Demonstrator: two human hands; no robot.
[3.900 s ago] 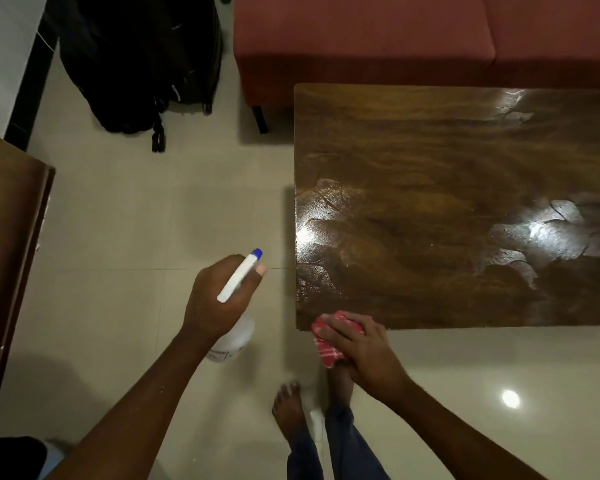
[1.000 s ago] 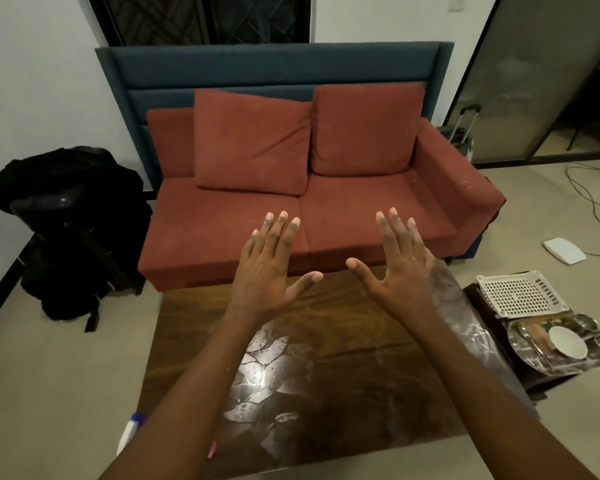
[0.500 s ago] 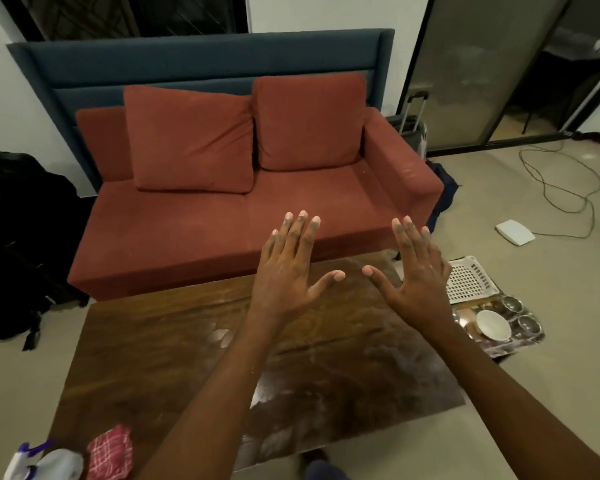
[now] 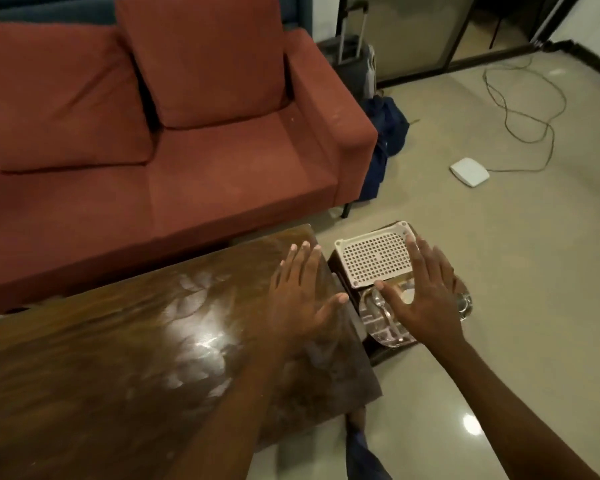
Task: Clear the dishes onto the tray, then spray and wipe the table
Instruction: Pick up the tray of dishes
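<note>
While both bare forearms reach forward from the lower edge of the head view, the left hand is held flat over the far right corner of the table. Its back faces the camera, its fingers are straight and close together, and its thumb sticks out to the right. It grasps nothing. The right hand is posed the same way, fingers straight and slightly fanned, thumb pointing left, also empty. It lies over the dishes just beside the table's right end; whether it touches them cannot be told.

The table is a dark wooden rectangle with strong grain and a glossy top streaked with pale, wet-looking smears that catch the light. On a low dark stand sits a white plastic tray, rectangular with rounded corners and a grid of small holes. Nearer the camera is a round steel plate with raised dividers, a spoon lying in it. A small steel bowl shows past the right hand's knuckles.

Behind the table stands a sofa in matte rust-red fabric with square cushions. The floor is smooth pale tile.
</note>
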